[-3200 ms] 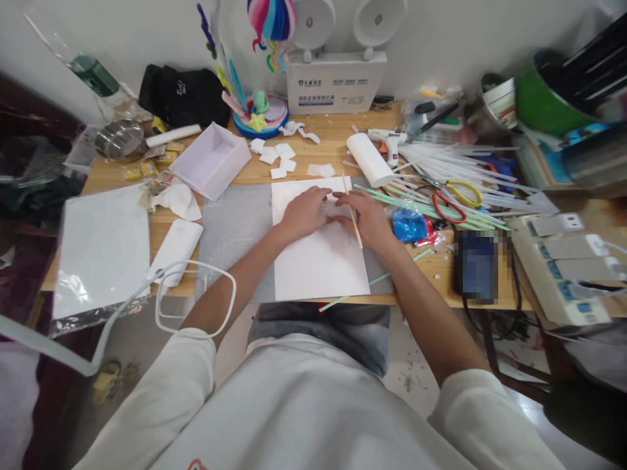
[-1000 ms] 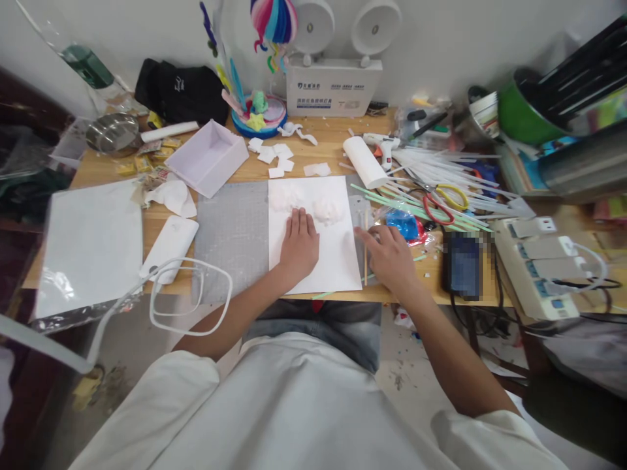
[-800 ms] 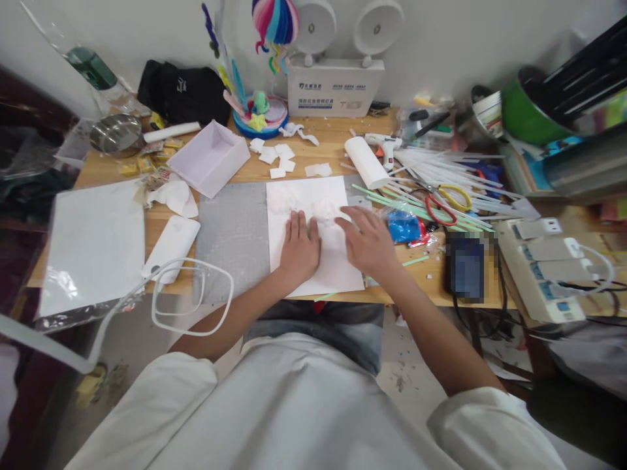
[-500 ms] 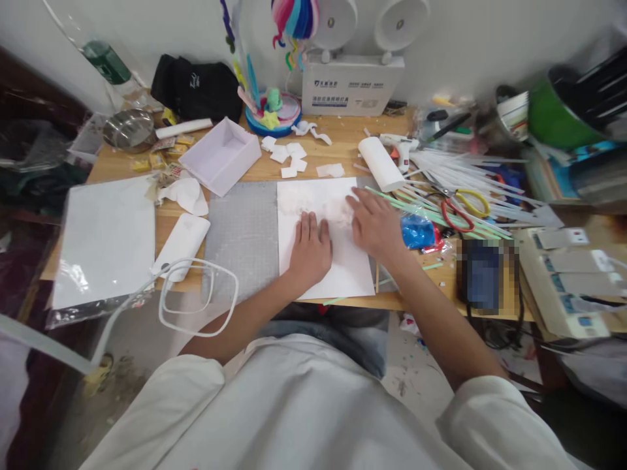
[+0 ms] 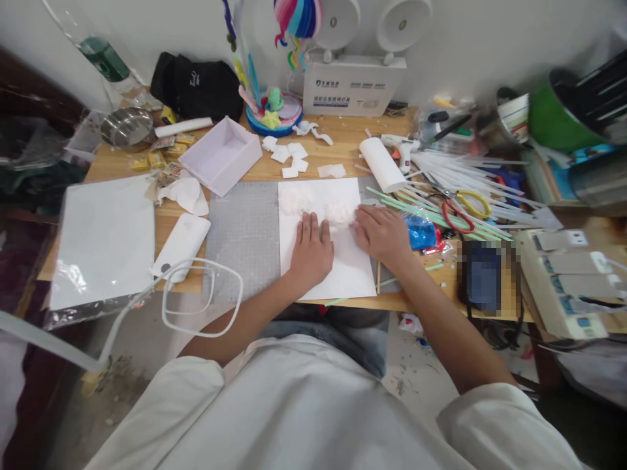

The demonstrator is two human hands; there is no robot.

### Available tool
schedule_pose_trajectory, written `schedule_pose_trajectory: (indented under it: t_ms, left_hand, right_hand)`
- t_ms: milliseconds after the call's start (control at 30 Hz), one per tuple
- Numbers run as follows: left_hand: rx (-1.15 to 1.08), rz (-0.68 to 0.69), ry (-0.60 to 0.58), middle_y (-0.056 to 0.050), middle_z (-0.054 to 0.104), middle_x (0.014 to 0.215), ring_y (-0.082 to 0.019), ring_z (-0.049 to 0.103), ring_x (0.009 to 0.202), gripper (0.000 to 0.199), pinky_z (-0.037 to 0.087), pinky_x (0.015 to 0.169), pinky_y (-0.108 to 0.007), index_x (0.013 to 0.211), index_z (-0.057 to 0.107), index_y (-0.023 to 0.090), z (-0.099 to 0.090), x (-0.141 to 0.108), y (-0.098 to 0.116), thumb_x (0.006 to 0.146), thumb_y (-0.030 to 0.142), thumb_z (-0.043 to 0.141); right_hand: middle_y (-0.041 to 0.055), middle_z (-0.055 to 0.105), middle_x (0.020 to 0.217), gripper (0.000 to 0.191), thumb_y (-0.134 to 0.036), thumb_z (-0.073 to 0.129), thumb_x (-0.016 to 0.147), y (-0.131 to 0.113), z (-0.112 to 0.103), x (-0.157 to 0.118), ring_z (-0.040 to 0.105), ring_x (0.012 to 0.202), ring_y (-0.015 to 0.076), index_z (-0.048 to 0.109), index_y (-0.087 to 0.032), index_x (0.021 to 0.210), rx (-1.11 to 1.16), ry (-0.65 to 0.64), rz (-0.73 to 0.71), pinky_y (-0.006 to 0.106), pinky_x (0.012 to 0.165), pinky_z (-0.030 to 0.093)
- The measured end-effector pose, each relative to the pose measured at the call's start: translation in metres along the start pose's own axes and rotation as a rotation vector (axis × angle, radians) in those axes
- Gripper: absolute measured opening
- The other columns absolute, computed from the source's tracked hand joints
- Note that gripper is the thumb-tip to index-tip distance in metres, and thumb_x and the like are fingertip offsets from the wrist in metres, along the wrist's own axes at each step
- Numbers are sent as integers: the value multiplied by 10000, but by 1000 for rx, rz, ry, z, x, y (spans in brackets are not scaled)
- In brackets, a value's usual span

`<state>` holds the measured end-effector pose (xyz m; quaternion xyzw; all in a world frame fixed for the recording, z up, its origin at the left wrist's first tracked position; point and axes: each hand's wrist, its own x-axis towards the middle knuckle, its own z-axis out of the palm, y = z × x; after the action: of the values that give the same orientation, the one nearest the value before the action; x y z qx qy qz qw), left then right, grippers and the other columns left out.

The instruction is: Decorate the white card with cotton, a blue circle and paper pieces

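Your left hand (image 5: 312,253) lies flat, holding nothing; your right hand's (image 5: 383,235) grip is unclear. Beside it, soft-looking fluff (image 5: 337,211) suits light edge pinching.

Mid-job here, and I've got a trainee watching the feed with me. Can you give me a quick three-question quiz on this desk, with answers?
1. True or false: the left hand lies back up on the white rectangular sheet of paper.

2. Multiple choice: which of these shows directly to the left of the sheet?
A) the round green bowl
B) the flat grey gridded mat
C) the long beige power strip

3. Fill in the number: at the far end of the sheet, beyond the left hand, lie ___ fluffy white clumps.

Key: 1 true; 2 B; 3 two.
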<state>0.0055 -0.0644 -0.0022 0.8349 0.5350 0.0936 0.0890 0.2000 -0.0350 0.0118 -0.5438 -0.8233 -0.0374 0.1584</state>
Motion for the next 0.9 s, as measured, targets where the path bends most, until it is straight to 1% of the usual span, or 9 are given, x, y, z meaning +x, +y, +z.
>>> schedule_pose_trajectory:
  t_ms: [67,167,333,467,533,633,667,800,900]
  left_hand:
    - [-7,-3,7,-352,315,1614,-423,209,1582,532,289,1269,-629,1523,443,-27,0,0,0,1048,214,427]
    - [-15,-10,14,-351,313,1614,-422,208,1584,527,283,1269,-636,1517,450,-26,0,0,0,1053,221,417]
    - [-3,4,5,-360,307,1614,-441,204,1577,546,284,1268,-630,1524,441,-29,2,0,0,1048,240,442]
    - [7,-12,8,-354,316,1613,-432,213,1577,529,282,1272,-620,1521,453,-21,1,0,0,1051,221,426]
    - [7,-10,0,-356,317,1613,-439,216,1574,538,283,1273,-614,1522,452,-24,1,0,0,1051,235,433]
    - [7,0,-5,-363,316,1611,-445,214,1574,549,283,1273,-611,1525,445,-32,-1,0,1,1047,239,444]
    - [5,-1,-3,-363,318,1611,-440,215,1576,545,282,1273,-612,1524,444,-32,-1,0,1,1046,230,441]
    - [5,-13,0,-352,326,1614,-440,218,1574,533,275,1277,-606,1522,451,-25,-2,0,1,1050,220,425]
    - [10,-3,-9,-362,319,1612,-453,211,1571,545,274,1275,-611,1524,448,-28,-2,0,1,1047,236,440]
  right_hand:
    - [153,662,1450,423,-364,458,1036,1,1,-2,643,1322,314,687,-131,1305,-16,27,-19,461,1089,506]
    - [129,569,1554,469,-377,481,1034,1,2,-7,536,1453,316,612,-133,1411,-5,-21,-166,487,1176,450]
    - [125,731,1352,350,-326,492,1030,2,-2,-19,695,1252,278,729,-153,1220,-19,38,-91,437,1106,502]
    - [152,541,1573,500,-388,501,1026,-3,-4,-17,507,1478,325,581,-122,1441,-30,4,-139,512,1197,418]
    - [138,629,1492,431,-360,483,1035,-4,-3,-17,611,1372,306,639,-138,1369,-24,-17,-144,521,1209,400]
    - [108,786,1236,315,-301,481,1032,-4,-2,-18,749,1098,249,753,-169,1122,-34,33,-84,471,1167,437]
    - [110,782,1245,307,-302,492,1026,-4,-2,-17,741,1122,253,752,-170,1121,-40,49,-82,464,1161,442]
    - [125,608,1518,402,-345,511,1021,-5,-2,-12,569,1418,299,656,-152,1343,-41,10,-170,480,1188,422]
    - [118,720,1373,351,-319,477,1033,-4,-2,-14,685,1260,274,716,-157,1231,-35,20,-95,455,1144,462]
